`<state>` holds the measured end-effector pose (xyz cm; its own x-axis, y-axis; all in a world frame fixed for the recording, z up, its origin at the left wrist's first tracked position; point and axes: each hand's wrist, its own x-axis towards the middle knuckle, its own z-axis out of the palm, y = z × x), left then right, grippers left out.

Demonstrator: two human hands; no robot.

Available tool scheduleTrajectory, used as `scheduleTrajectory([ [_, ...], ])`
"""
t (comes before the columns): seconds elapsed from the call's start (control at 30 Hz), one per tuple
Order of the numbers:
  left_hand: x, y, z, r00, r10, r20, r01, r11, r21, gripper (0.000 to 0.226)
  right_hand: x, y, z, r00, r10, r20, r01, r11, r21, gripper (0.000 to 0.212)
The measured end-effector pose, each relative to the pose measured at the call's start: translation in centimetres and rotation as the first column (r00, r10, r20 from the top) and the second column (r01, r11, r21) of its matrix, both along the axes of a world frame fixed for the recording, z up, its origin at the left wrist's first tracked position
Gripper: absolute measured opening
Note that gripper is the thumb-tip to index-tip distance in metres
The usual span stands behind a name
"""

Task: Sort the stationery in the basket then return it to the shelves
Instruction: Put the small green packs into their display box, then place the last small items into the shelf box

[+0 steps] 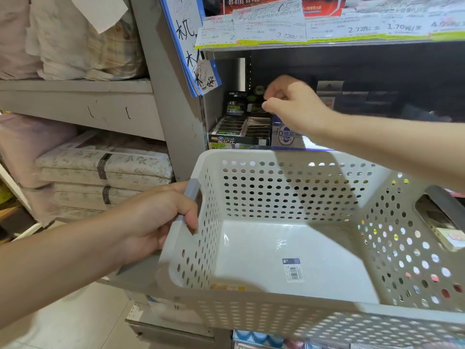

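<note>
A white perforated basket (251, 157) is held up in front of the stationery shelf; my left hand (161, 217) grips its grey left handle. Its floor shows only a barcode sticker (293, 269) and a small yellow item (229, 287) against the near wall. My right hand (289, 104) reaches over the basket into the shelf, fingers curled with the tips pinched together above black display boxes of stationery (239, 132). I cannot make out anything between the fingertips. A blue and white box (283, 136) stands just under that hand.
Price labels (271, 28) line the edge of the shelf above. A blue-edged paper sign (191, 46) hangs on the grey upright. Folded bedding (105, 167) fills the shelves to the left. More goods show below the basket (256, 337).
</note>
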<state>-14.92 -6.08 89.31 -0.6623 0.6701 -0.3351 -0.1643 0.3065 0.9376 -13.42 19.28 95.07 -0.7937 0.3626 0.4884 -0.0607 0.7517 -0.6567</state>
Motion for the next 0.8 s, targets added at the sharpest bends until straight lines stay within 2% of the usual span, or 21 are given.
scheduleTrajectory([
  [0.1,0.2,-0.1,0.0,1.0,-0.003,-0.011,0.003,1.0,0.0,0.058,4.1,-1.6,-1.3,0.997,0.072,-0.005,-0.073,0.995,-0.071,0.021],
  [0.2,0.6,-0.1,-0.1,0.999,-0.027,-0.038,0.027,1.0,0.005,0.055,6.9,-3.5,-2.9,0.954,0.226,0.196,-0.196,0.968,-0.159,0.026],
  [0.3,0.9,0.1,-0.2,0.998,-0.017,-0.056,0.019,0.999,0.029,0.052,7.9,-5.3,-5.3,0.768,0.339,0.544,-0.318,0.938,-0.135,0.017],
  [0.4,1.1,0.9,-0.1,0.998,-0.016,-0.054,0.019,0.999,0.048,0.062,8.0,-7.0,-7.6,0.573,0.346,0.743,-0.444,0.893,-0.073,0.003],
  [0.57,1.1,1.7,-0.1,0.994,-0.08,-0.073,0.083,0.996,0.045,0.058,6.7,-8.0,-11.8,0.371,0.262,0.891,-0.507,0.861,-0.043,0.041],
  [0.63,1.2,1.9,-0.1,0.991,-0.113,-0.07,0.116,0.992,0.05,0.062,6.5,-8.1,-12.8,0.336,0.213,0.917,-0.524,0.852,-0.006,0.048],
  [0.7,1.2,2.2,-0.1,0.99,-0.121,-0.073,0.125,0.99,0.06,0.061,6.5,-8.2,-13.2,0.348,0.153,0.925,-0.535,0.843,0.062,0.05],
  [0.8,1.2,2.7,0.1,0.989,-0.132,-0.072,0.137,0.988,0.076,0.061,7.0,-8.1,-13.6,0.373,0.086,0.924,-0.543,0.828,0.142,0.039],
])
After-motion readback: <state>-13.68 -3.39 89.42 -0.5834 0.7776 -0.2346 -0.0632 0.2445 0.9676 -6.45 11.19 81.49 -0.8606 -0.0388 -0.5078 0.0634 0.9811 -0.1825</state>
